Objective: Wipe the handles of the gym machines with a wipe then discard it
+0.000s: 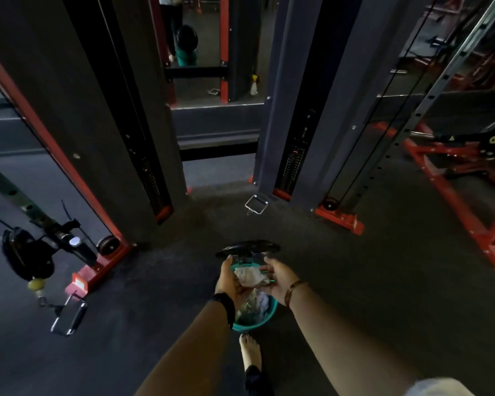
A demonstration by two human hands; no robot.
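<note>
Teal plastic is showing as the rim of a small pedal bin (270,308) standing on the dark rubber floor (355,295) at about six o'clock from the middle of the view, and its black lid (247,248) is standing raised at the bin's twelve o'clock edge. Right above the open mouth a crumpled white wipe (250,277) is being held between both hands. The left hand (229,278) is curling its fingers round the wipe's nine o'clock side, and the right hand (277,277) is pinching its three o'clock side between thumb and fingers. Pale rubbish is lying inside the bin below. A black wristband (225,304) is sitting on the left wrist and a thin bangle (295,288) on the right. A bare foot (250,350) is resting at the bin's six o'clock side; whether the toes are touching the base I cannot tell. A chrome stirrup handle (256,204) is lying on the floor at twelve o'clock from the lid, near the foot of the right-hand column of the cable machine (286,81). At nine o'clock from the bin, well apart from it, a black-grip stirrup handle (79,315) is hanging from a cable with a yellow-green ball stop (35,284) above it. A spray bottle (254,86) is standing far off at twelve o'clock.
</note>
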